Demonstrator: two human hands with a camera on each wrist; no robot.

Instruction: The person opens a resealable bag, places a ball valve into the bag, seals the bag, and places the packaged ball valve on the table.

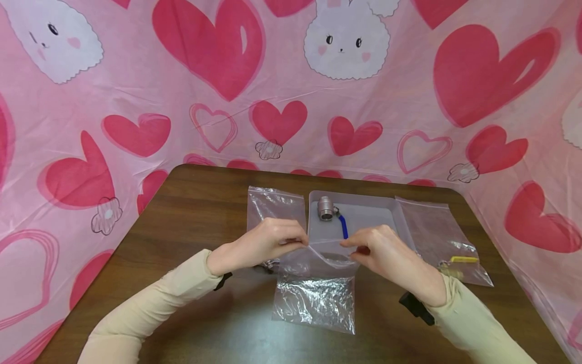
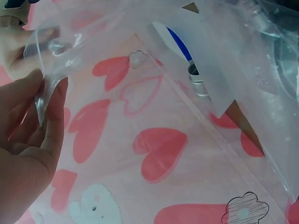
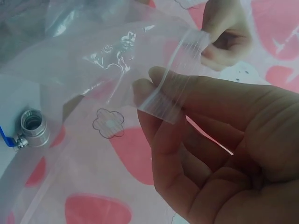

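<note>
A clear zip-lock bag (image 1: 313, 301) hangs between my two hands over the front middle of the table. My left hand (image 1: 259, 246) pinches one end of its top edge between thumb and fingers. At the other end, my right hand (image 1: 395, 260) pinches the zip strip, as the right wrist view shows at the fingertips (image 3: 156, 74). The bag looks flat, and I see nothing inside it. Beyond it, a metal ball valve (image 1: 325, 208) with a blue lever (image 1: 343, 226) lies in a pale shallow tray (image 1: 373, 215).
Left of the tray lies another clear bag (image 1: 275, 205), with metal parts (image 1: 271, 265) at its lower end, partly hidden by my left hand. On the right, a third bag (image 1: 432, 227) holds a valve with a yellow lever (image 1: 464, 259). A heart-patterned curtain (image 1: 282, 121) surrounds the wooden table (image 1: 204, 192).
</note>
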